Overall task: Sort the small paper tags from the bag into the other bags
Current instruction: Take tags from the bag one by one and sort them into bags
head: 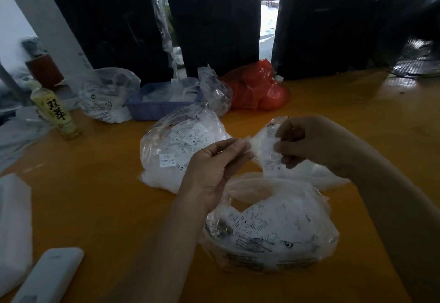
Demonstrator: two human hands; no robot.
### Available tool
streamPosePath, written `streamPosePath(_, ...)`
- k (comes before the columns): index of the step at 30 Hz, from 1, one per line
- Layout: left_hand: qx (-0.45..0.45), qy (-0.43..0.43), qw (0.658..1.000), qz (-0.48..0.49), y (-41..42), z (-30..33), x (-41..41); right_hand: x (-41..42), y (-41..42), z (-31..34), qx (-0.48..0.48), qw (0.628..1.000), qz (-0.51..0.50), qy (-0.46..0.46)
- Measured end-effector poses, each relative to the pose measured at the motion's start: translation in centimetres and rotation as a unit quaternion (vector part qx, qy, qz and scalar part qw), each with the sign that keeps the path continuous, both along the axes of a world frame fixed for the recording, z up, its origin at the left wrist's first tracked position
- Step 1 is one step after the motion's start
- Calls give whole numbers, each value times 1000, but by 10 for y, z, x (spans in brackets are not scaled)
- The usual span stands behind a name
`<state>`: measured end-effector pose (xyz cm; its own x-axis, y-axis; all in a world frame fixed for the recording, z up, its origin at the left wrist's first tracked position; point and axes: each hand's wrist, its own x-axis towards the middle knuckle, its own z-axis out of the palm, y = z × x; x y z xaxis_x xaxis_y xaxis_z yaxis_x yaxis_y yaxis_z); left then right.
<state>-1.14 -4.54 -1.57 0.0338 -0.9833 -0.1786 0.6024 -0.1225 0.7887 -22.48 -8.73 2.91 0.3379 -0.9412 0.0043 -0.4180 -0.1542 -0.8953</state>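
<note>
Between both hands (215, 167), white printed tags (269, 150).

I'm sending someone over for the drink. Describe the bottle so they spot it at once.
Start at the orange table and go to its far left edge. The bottle stands upright there, left of the blue tray. It alone is rigid and yellow-green, with large dark characters on its label; everything near it is crinkled plastic bags.

Both forearms are bare; neither the left hand (215, 169) nor the right hand (316, 143) wears anything (sleeves unseen).
</note>
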Motion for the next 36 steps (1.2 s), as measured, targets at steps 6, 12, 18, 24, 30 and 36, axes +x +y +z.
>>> streamPosePath(6,-12,-2,1000,-14,0,1,0,-5,3,10,-12,988,-17,-154)
streamPosePath(12,-14,-2,1000,-11,0,3,1,-3,5,13,-22,973,-40,-225)
streamPosePath(18,-23,-9,1000,-14,1,4,-1,8,9,10,-34,979,-61,-190)
streamPosePath(24,-21,-3,1000,-8,1,5,-2,13,11,8,-57,978,-96,-174)
streamPosePath(30,-22,-3,1000,-7,2,5,-2,13,9,7,-58,980,-105,-157)
streamPosePath(36,-27,7,999,18,0,3,-1,15,4,1,-59,989,-86,-102)
